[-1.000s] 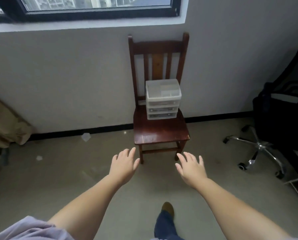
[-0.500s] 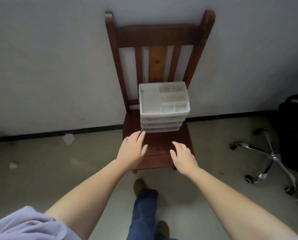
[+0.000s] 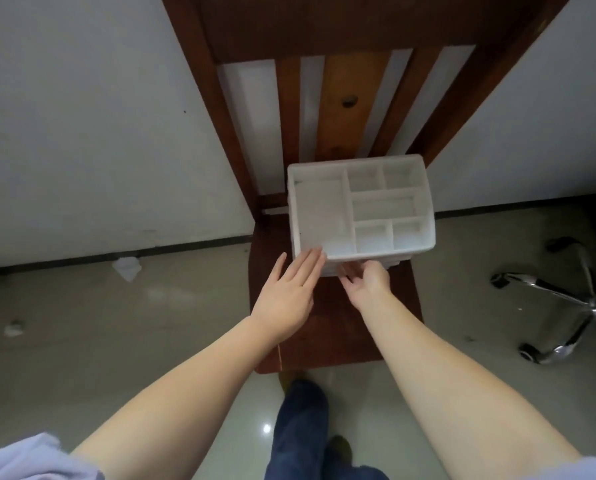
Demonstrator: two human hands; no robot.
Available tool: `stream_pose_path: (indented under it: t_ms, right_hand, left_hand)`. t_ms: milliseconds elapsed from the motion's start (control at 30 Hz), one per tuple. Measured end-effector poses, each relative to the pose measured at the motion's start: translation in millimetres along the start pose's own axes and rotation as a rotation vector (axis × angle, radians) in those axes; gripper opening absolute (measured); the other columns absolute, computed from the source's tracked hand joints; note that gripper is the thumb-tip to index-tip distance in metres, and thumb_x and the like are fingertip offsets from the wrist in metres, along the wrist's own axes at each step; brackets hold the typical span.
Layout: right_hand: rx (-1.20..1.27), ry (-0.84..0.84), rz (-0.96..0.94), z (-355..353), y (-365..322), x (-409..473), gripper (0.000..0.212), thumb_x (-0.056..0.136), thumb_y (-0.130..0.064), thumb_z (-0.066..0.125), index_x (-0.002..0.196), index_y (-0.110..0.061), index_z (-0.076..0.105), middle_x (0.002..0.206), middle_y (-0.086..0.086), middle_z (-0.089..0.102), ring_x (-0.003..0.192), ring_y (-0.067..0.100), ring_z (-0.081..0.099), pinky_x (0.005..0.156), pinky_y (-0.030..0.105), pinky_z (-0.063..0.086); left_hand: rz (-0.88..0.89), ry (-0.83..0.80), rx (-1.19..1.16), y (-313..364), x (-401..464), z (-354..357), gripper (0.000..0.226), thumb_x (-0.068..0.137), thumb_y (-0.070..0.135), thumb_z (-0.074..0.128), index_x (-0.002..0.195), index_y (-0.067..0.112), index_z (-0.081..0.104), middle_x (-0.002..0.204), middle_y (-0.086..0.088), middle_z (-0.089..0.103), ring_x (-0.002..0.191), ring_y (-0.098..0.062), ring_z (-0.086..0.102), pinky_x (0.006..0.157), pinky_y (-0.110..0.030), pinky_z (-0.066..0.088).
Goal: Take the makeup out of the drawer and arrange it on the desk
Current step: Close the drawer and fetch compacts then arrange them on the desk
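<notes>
Head view: white drawer organizer (image 3: 359, 209) just beyond both hands; left hand (image 3: 289, 292) flat against its front corner, right hand (image 3: 367, 282) fingers curled at a drawer front.

White plastic organizer (image 3: 324, 216); glossy wood chair (image 3: 327, 334); chrome chair base (image 3: 566, 306).

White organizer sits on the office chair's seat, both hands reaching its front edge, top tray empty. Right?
Not quite. The head view shows the white organizer on the seat of a wooden chair; the office chair stands apart, only its chrome base showing at the right. The rest holds: left hand and right hand are at its front edge, and the top tray looks empty.
</notes>
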State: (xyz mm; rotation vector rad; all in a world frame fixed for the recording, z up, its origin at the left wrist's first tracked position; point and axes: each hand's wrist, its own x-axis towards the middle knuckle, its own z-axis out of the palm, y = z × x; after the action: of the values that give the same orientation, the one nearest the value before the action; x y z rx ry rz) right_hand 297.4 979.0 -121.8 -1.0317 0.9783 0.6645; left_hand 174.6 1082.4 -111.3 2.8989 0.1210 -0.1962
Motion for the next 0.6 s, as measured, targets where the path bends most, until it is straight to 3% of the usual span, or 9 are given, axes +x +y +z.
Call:
stream_pose_path:
  t_ms: [100,267,367,600]
  right_hand:
    - [0.017,-0.001,0.014,2,1,4,0.030,0.092,0.007,0.028,0.087,-0.005,0.054,0.086,0.012,0.057,0.085,0.023,0.057,0.096,0.044,0.047]
    - [0.001,0.003,0.008,-18,13,9,0.032,0.092,0.007,0.023,0.098,-0.006,0.052,0.087,0.013,0.054,0.079,0.023,0.056,0.093,0.044,0.047]
    - [-0.031,-0.001,0.017,-50,27,1,0.032,0.089,0.010,0.024,0.086,-0.006,0.051,0.080,0.014,0.054,0.076,0.024,0.055,0.094,0.045,0.047]
    - [-0.084,-0.051,0.148,-126,45,-21,0.037,0.089,0.014,0.020,0.098,-0.005,0.050,0.102,0.019,0.059,0.098,0.031,0.058,0.088,0.046,0.045]
  left_hand:
    - [0.007,-0.011,0.039,-2,1,0,0.072,0.084,0.015,0.050,0.149,0.010,0.017,0.156,-0.006,0.021,0.143,-0.021,0.021,0.115,-0.048,0.011]
    - [-0.043,-0.083,0.082,0,1,4,0.075,0.089,0.022,0.041,0.149,0.015,-0.003,0.159,-0.002,0.003,0.146,-0.017,0.003,0.116,-0.046,-0.002]
    - [-0.064,-0.072,0.094,3,2,5,0.071,0.090,0.026,0.039,0.149,0.015,0.001,0.159,-0.002,0.007,0.146,-0.017,0.007,0.116,-0.046,0.001]
    - [-0.107,-0.103,0.091,7,2,2,0.072,0.092,0.024,0.038,0.148,0.018,-0.007,0.159,0.000,0.000,0.146,-0.015,-0.001,0.115,-0.041,-0.006]
